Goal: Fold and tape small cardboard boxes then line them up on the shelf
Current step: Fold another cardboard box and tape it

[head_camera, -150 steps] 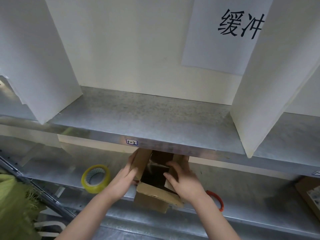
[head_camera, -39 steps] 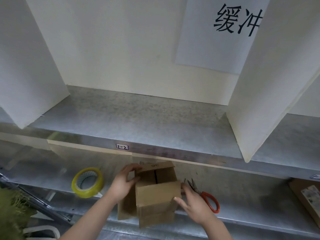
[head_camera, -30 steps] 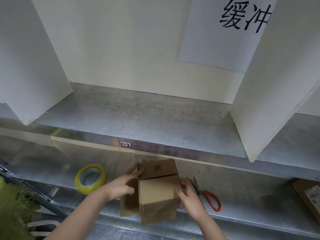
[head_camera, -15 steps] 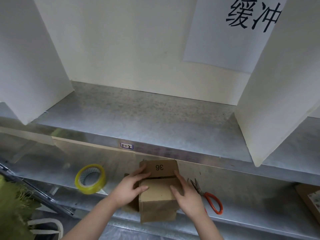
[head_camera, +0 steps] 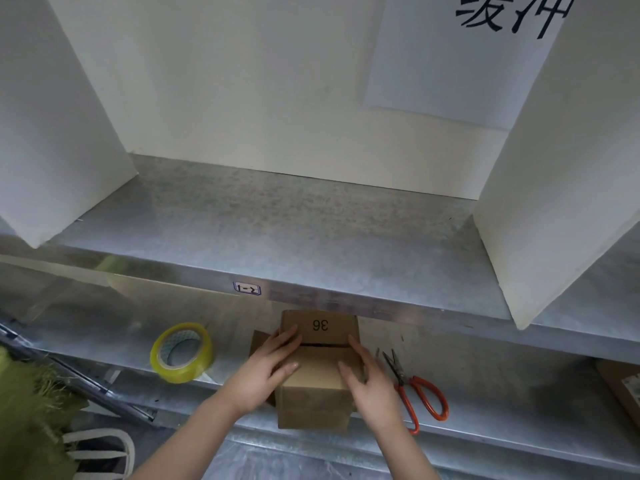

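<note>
Shelf edge is the worry: the lower shelf (head_camera: 502,386) bears the cardboard box (head_camera: 313,396) near its front lip, left hand (head_camera: 268,367) and right hand (head_camera: 372,382) pressing its flaps with straight fingers. Freeing one for the tape roll (head_camera: 166,370) could let flaps spring open, or tip it off

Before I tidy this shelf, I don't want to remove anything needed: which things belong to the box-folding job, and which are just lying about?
For the job:
cardboard box
tape roll
scissors, likely for the tape

Lying about:
green cloth
brown carton at the right edge
paper sign
</note>
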`<state>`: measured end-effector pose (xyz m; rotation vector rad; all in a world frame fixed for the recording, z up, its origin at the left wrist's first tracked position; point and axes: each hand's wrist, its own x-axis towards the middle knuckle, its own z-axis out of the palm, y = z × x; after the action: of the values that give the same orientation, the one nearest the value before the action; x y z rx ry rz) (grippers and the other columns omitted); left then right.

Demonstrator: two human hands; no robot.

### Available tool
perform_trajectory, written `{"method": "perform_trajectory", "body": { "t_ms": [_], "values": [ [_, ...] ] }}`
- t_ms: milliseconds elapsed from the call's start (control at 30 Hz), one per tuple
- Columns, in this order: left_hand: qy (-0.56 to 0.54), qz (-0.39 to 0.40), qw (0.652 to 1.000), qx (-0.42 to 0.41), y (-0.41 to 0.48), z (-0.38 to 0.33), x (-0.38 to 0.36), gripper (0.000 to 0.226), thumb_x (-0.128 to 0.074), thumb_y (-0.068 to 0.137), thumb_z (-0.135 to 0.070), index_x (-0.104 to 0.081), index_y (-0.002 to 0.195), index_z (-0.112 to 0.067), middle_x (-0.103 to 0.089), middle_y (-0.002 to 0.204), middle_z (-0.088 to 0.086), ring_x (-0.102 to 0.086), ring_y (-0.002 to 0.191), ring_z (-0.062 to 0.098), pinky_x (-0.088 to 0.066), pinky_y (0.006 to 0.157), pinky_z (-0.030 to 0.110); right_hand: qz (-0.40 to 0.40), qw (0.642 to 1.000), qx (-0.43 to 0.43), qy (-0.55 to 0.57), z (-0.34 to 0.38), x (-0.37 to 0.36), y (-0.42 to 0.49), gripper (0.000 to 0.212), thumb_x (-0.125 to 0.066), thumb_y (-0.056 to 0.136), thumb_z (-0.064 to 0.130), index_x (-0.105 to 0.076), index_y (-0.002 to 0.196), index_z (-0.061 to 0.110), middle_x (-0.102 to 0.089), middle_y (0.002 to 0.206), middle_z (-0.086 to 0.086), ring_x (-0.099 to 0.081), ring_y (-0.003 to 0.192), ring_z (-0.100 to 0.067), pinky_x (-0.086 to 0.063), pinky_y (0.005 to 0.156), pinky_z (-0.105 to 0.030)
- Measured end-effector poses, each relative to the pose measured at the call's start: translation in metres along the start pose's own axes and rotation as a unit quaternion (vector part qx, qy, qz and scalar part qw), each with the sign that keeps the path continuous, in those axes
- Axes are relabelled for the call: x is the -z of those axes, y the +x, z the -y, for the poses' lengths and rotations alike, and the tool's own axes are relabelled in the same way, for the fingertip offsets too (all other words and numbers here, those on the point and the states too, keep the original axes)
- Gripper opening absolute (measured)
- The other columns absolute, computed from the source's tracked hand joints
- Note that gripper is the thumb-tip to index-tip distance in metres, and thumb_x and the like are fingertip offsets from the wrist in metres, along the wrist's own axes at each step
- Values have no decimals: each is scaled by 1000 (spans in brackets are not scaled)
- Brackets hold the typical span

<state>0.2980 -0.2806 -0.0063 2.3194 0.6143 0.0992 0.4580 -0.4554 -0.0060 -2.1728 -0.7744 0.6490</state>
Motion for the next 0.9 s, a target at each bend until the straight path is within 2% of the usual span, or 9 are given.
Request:
{"method": "perform_trajectory", "body": {
  "t_ms": [167, 233, 300, 400, 533, 667, 800, 833, 900],
  "values": [
    [231, -14, 973, -13, -2, -11, 1, 60, -26, 100, -54, -24, 153, -27, -11, 161, -12, -3, 146, 13, -23, 118, 35, 27, 999, 12, -45, -5, -5, -7, 63, -42, 82, 77, -17, 138, 66, -42, 139, 5, -55, 119, -20, -48, 84, -32],
    [222, 0, 975, -14, -4, -18, -7, 70, -25, 98, -58, -18, 154, -18, -8, 162, -7, 4, 148, 14, -13, 121, 35, 29, 998, 7, -56, -7, -8, -9, 63, -41, 83, 76, -13, 138, 68, -39, 141, 2, -56, 118, -21, -46, 81, -31],
    [214, 16, 977, 5, -5, -19, -13, 76, -25, 97, -63, -8, 156, -18, 4, 162, -9, 14, 148, 12, 2, 118, 29, 29, 998, -6, -58, -5, -10, -9, 63, -40, 84, 75, -10, 139, 68, -37, 144, 0, -56, 119, -22, -42, 78, -29],
    [253, 9, 967, -2, -5, -16, -13, 75, -21, 97, -63, -4, 156, -20, 8, 162, -9, 25, 142, 7, 15, 115, 27, 30, 998, -15, -53, -5, -10, -8, 63, -40, 84, 76, -6, 137, 71, -34, 146, -2, -54, 121, -22, -41, 79, -29],
    [253, 16, 967, 2, -4, -12, -11, 77, -18, 94, -67, -2, 156, -24, 8, 161, -12, 26, 139, -1, 11, 117, 26, 42, 998, -4, -43, -1, -9, -10, 61, -43, 86, 73, -6, 134, 72, -25, 153, -4, -42, 134, -27, -45, 98, -39],
    [255, 25, 967, 3, -3, -15, -6, 79, -18, 92, -70, -4, 155, -26, 4, 162, -13, 16, 144, 1, 5, 118, 28, -13, 965, 25, -262, 4, 1, -8, 74, -30, 83, 81, 3, 145, 59, 13, 162, 10, -15, 144, -30, -29, 106, -51],
    [315, 34, 948, 14, -6, -26, -5, 80, -13, 92, -70, -6, 156, -21, 2, 162, -8, 6, 149, 10, 5, 119, 32, -9, 939, 148, -309, 15, 3, 2, 77, -27, 89, 71, 5, 153, 41, 11, 163, 11, 5, 150, -23, -11, 116, -54],
    [331, 14, 944, 7, -9, -30, -4, 80, -12, 92, -68, -14, 155, -19, -6, 162, -6, -4, 149, 14, -3, 120, 34, 11, 937, 161, -311, 18, 1, 6, 75, -26, 91, 68, 2, 154, 39, 10, 163, 11, 12, 150, -20, -4, 118, -54],
    [337, -11, 941, 6, -14, -40, -4, 78, -14, 93, -64, -44, 145, -14, -40, 151, -1, -40, 139, 21, -34, 112, 38, 50, 930, 167, -323, 20, -5, 10, 71, -27, 95, 65, -5, 155, 35, 5, 164, 10, 14, 150, -17, 2, 119, -52]
  ]
}}
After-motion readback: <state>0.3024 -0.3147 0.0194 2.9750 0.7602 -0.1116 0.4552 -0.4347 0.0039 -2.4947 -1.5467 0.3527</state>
